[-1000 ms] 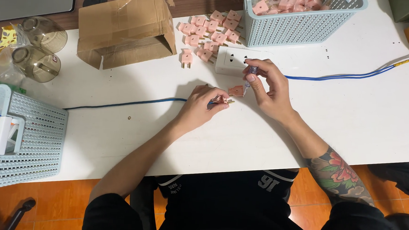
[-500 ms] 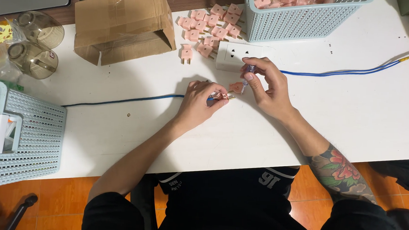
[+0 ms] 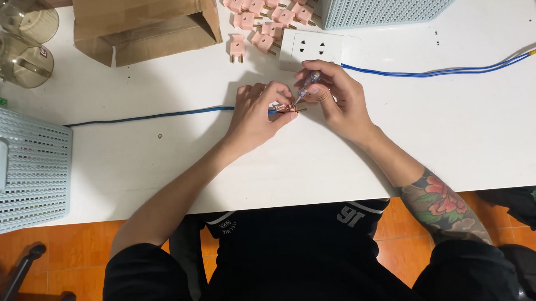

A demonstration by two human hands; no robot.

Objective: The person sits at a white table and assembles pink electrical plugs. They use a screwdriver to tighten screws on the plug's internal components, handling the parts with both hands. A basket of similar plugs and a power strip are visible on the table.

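Item: pink plug (image 3: 288, 108), on blue cable (image 3: 160, 115), pinched in your left hand (image 3: 259, 113) just above the tabletop (image 3: 464, 136). Right hand (image 3: 338, 99) clamped on screwdriver (image 3: 307, 85). Keep the tip seated squarely; steady the plug.

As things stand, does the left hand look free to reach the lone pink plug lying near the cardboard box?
Probably not at once: the left hand is pinching a small pink plug part on the blue wire. The path over the white table to the lone plug looks unobstructed.
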